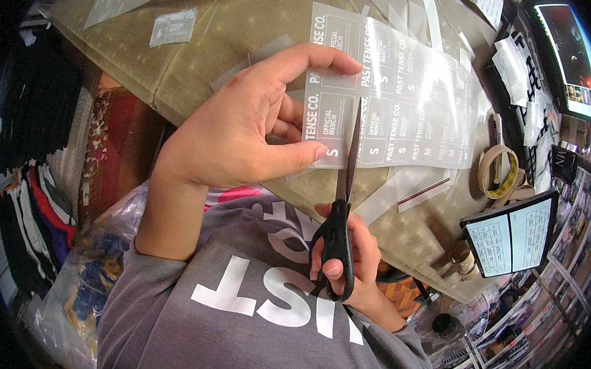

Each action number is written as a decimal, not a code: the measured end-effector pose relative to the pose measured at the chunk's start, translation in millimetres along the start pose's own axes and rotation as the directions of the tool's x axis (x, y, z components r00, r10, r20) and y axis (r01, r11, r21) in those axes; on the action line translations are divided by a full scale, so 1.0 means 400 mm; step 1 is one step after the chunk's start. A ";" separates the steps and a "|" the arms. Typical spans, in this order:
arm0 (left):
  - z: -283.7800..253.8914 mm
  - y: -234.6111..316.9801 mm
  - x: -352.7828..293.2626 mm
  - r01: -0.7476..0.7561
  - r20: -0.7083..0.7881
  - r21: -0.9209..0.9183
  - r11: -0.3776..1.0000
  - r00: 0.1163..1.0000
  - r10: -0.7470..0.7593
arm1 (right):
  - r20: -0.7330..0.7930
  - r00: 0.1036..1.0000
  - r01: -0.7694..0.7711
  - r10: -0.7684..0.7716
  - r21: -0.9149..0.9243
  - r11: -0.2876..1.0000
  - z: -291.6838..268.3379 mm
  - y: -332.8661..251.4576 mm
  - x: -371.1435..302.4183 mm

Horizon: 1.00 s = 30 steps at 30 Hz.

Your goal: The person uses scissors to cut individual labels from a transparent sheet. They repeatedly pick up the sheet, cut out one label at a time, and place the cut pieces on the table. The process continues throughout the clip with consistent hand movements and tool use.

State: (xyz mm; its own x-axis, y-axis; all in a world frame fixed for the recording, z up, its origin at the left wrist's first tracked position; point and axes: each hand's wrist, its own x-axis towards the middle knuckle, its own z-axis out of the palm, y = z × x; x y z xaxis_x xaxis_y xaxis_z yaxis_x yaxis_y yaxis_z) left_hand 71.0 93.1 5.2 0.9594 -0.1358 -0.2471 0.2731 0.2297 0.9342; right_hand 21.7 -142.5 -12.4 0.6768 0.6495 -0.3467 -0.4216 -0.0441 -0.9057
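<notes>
A clear film sheet point(415, 100) printed with rows of white garment-label transfers is held up over the table. Its left end is gripped by my left hand point(235, 123), thumb and index finger in front, other fingers behind. My right hand point(364, 256) has its fingers through the handles of black scissors point(337, 241). The scissor blades point away from me and lie at the sheet's lower edge, between the first and second label columns. They look nearly closed; whether the film there is cut I cannot tell. One small separate label piece point(172, 27) lies on the table at the far left.
The worn, padded tabletop point(252, 13) carries film strips and offcuts point(407, 15). Tape rolls point(498, 171), a tablet point(511, 233) and a monitor point(574, 59) stand at the right. A fan point(449, 322) is below right. Folded clothes point(36, 216) are stacked at the left.
</notes>
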 end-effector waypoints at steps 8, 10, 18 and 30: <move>-0.001 0.003 -0.001 -0.004 0.009 -0.026 1.000 1.000 0.004 | -0.022 1.000 0.002 -0.003 -0.056 0.998 0.003 -0.005 -0.001; 0.000 0.003 0.000 -0.003 0.009 -0.049 0.999 1.000 0.003 | -0.031 0.999 0.015 -0.017 -0.066 0.998 0.005 -0.005 0.000; -0.003 -0.001 0.000 -0.011 0.011 -0.034 0.999 1.000 0.011 | -0.040 0.999 0.033 -0.036 -0.088 0.996 0.008 -0.006 0.001; 0.008 0.004 -0.006 0.004 0.044 -0.071 0.997 0.999 -0.001 | -0.109 0.994 0.003 -0.010 -0.065 0.998 0.013 -0.023 0.029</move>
State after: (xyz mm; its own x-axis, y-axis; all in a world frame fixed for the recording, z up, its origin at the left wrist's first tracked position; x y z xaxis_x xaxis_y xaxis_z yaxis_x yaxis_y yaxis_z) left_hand 68.8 90.9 8.2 0.9551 -0.1781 -0.2367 0.2815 0.2965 0.9126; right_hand 30.3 -130.8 -6.7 0.7425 0.5636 -0.3620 -0.3793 -0.0918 -0.9207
